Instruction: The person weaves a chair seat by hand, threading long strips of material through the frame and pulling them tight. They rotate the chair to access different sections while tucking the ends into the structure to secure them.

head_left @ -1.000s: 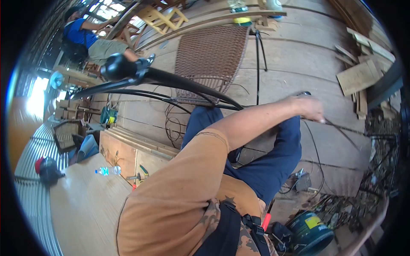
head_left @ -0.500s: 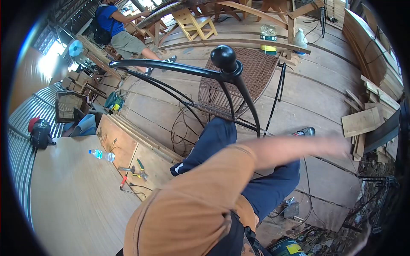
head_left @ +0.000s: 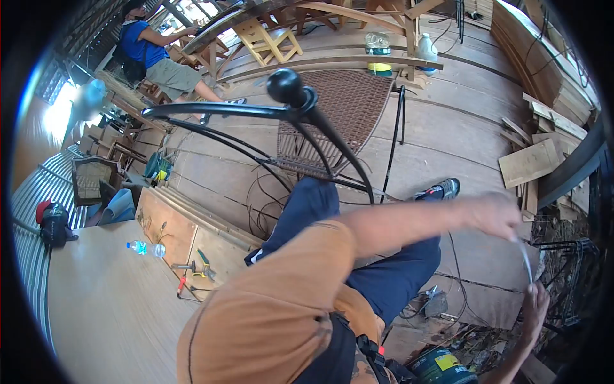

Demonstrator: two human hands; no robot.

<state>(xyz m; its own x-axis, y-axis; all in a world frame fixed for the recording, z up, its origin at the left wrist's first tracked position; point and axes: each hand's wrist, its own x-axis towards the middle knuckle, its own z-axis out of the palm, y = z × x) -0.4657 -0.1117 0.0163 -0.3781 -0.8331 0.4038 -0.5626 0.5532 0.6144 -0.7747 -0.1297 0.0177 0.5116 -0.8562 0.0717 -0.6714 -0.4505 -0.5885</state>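
My left hand (head_left: 494, 215) is stretched across to the right, its fingers closed on one end of a thin pale strip (head_left: 526, 259). Below it, at the right edge, my right hand (head_left: 536, 306) has its fingers together at the strip's lower end. The strip runs taut-looking between both hands, slightly blurred. In front of my knees stands a black metal chair frame (head_left: 224, 111) with a round black knob and a brown woven panel (head_left: 348, 105). Neither hand touches the frame. Dark cord loops (head_left: 259, 205) lie below the panel.
Pliers (head_left: 204, 264), a hammer and a bottle (head_left: 146, 248) lie on the left boards. A green bucket (head_left: 444, 366) stands at bottom right, near a metal block (head_left: 436, 304). Wood scraps (head_left: 531, 163) are piled right. Another person (head_left: 153, 54) stands at upper left.
My left hand has moved slightly left and is clearer. My right hand has come into view at the right, with the strip now visible between the hands. The whole view has shifted.
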